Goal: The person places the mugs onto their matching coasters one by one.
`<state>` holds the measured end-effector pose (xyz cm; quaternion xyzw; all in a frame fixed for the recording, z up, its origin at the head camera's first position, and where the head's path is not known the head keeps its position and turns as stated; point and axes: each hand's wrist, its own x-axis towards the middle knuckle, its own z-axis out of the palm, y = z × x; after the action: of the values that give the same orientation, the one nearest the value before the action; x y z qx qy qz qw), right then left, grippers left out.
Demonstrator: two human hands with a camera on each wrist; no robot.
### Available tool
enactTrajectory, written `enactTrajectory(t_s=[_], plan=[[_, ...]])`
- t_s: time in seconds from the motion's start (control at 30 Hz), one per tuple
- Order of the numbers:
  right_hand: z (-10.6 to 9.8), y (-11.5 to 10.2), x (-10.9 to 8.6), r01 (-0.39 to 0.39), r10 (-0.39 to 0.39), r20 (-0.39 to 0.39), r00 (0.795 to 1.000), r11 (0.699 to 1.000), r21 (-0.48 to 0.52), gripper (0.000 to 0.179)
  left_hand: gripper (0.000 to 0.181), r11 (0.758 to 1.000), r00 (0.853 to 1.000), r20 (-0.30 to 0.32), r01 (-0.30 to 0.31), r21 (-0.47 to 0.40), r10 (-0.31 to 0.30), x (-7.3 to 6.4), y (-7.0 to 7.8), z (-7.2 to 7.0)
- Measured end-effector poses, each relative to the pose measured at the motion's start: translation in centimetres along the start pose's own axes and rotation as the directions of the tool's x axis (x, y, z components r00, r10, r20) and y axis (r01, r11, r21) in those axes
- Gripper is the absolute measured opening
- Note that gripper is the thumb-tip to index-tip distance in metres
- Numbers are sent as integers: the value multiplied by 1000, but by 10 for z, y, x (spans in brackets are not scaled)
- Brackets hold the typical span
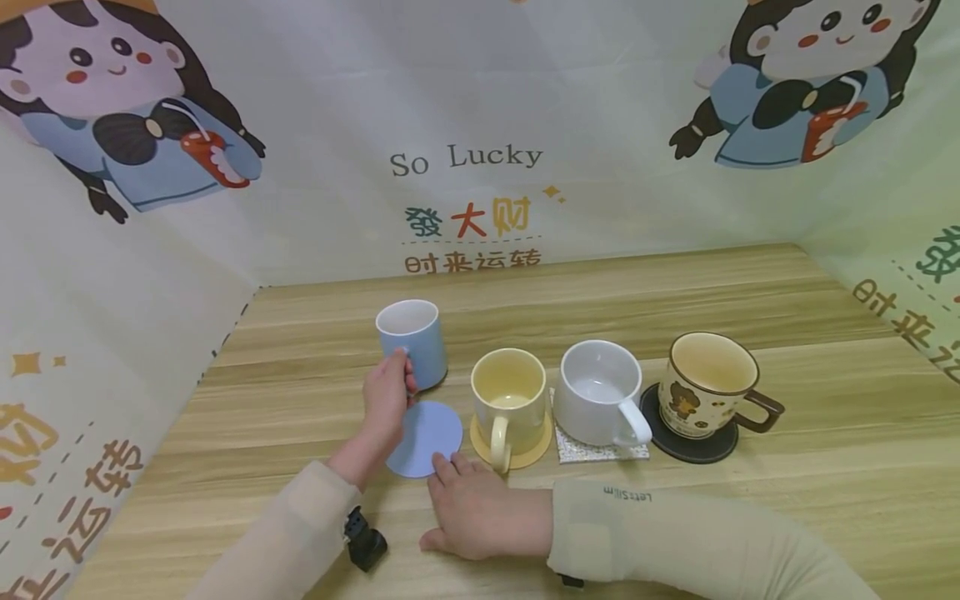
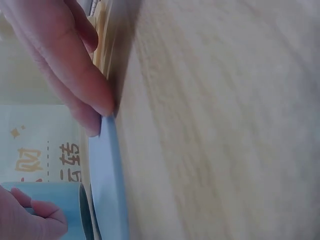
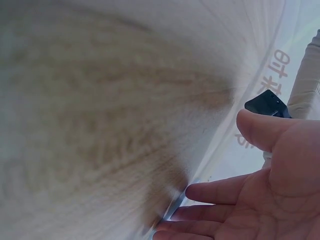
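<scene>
My left hand [image 1: 384, 400] grips the handle side of a light blue mug [image 1: 426, 354], which is upright behind a round blue coaster [image 1: 422, 442]. Whether the mug's base touches the table I cannot tell. Held low and flat, my right hand [image 1: 476, 512] has its fingertips at the coaster's near right edge, fingers fairly straight. The left wrist view shows those fingers [image 2: 75, 75] touching the coaster [image 2: 107, 175], with the mug [image 2: 72, 205] beyond. In the right wrist view, the palm and extended fingers [image 3: 215, 192] reach to the coaster's edge.
To the right stand a yellow mug [image 1: 510, 408] on a yellow coaster [image 1: 536, 450], a white mug [image 1: 596, 408] on a square speckled coaster [image 1: 600, 454], and a cream mug with brown handle [image 1: 697, 404] on a black coaster [image 1: 705, 450]. A printed cloth [image 1: 330, 167] hangs behind the wooden table [image 1: 300, 350].
</scene>
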<state>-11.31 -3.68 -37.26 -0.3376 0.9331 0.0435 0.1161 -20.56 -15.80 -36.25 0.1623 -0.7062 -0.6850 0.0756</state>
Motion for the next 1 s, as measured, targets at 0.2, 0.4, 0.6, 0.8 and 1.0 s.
enactTrajectory(t_s=[0.2,0.4,0.6,0.8,1.0], plan=[[-1,-1,0,7,-7,-6,1000,1000,11,73,34,999,999,18,-37,7,37,-5,3,-5],[-2,-1,0,18,-18,-8,1000,1000,11,73,35,998,999,29,-46,-37,47,-11,4,-10],[-2,0,-1,26,-25,-4,1000,998,62,75,37,998,997,48,-53,-45,55,-18,5,-14],[-3,0,-1,26,-26,0,1000,994,107,74,36,998,996,75,-56,-12,57,-28,7,-20],[-4,-1,-2,41,-41,-9,999,995,91,73,37,997,993,92,-76,10,75,-37,8,-26]])
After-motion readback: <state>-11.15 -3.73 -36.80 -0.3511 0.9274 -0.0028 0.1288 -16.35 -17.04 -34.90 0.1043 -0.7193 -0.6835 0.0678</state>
